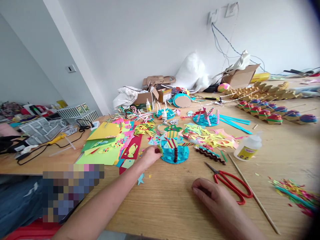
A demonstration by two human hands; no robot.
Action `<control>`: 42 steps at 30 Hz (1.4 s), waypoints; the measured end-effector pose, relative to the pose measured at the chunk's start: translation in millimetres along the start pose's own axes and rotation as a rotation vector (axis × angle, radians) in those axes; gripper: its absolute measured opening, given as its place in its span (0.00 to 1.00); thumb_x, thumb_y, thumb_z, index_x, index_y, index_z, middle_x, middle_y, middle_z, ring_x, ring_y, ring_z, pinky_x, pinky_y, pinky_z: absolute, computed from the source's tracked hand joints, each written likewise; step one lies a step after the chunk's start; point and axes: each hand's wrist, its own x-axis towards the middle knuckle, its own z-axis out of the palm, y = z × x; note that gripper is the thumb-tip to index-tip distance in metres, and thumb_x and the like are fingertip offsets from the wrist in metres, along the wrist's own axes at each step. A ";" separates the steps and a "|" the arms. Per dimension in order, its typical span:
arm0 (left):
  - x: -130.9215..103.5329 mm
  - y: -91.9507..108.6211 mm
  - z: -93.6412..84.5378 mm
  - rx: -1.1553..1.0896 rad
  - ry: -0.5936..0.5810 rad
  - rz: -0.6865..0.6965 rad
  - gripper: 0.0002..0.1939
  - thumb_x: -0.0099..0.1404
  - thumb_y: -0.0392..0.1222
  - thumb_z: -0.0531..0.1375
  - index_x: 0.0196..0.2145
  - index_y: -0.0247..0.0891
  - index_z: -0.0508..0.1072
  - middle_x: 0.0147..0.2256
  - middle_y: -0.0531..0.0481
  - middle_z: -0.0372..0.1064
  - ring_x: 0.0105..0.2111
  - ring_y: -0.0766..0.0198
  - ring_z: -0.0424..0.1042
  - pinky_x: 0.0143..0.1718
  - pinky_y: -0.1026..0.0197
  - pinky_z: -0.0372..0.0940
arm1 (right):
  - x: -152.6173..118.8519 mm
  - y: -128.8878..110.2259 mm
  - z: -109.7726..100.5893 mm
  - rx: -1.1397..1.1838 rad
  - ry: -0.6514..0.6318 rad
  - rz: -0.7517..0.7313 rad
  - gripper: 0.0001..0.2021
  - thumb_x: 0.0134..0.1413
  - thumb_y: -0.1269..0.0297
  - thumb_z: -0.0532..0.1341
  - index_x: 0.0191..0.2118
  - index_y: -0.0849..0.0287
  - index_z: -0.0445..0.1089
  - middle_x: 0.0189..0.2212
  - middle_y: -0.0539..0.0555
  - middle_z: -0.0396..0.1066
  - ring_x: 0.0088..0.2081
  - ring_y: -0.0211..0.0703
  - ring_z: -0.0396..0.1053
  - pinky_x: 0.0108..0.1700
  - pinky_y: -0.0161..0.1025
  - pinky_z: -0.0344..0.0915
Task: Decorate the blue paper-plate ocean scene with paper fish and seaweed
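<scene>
My left hand (149, 157) is closed at the left edge of a round blue craft base (180, 156), its fingertips at a small green piece; whether it grips it is hard to tell. On the base stand a dark brown twisted pipe cleaner (175, 155) and colourful paper fish (171, 143). My right hand (210, 193) rests on the table with fingers curled together, and nothing shows in it. Just beside it lie red-handled scissors (231, 181).
Left of the base are coloured paper sheets (100, 146) and cut strips. A glue bottle (248, 146), a wooden stick (252, 191) and paper scraps (295, 195) are to the right. Behind stand other blue craft bases (206, 119) and painted egg cartons (273, 113).
</scene>
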 end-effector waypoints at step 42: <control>-1.7 -12.2 10.0 -0.094 0.064 0.001 0.03 0.52 0.34 0.57 0.26 0.35 0.71 0.24 0.51 0.70 0.25 0.65 0.68 0.27 0.66 0.61 | -9.4 84.4 -114.0 -0.021 0.638 0.493 0.25 0.38 0.51 0.57 0.43 0.61 0.60 0.50 0.67 0.62 0.46 0.56 0.66 0.40 0.45 0.64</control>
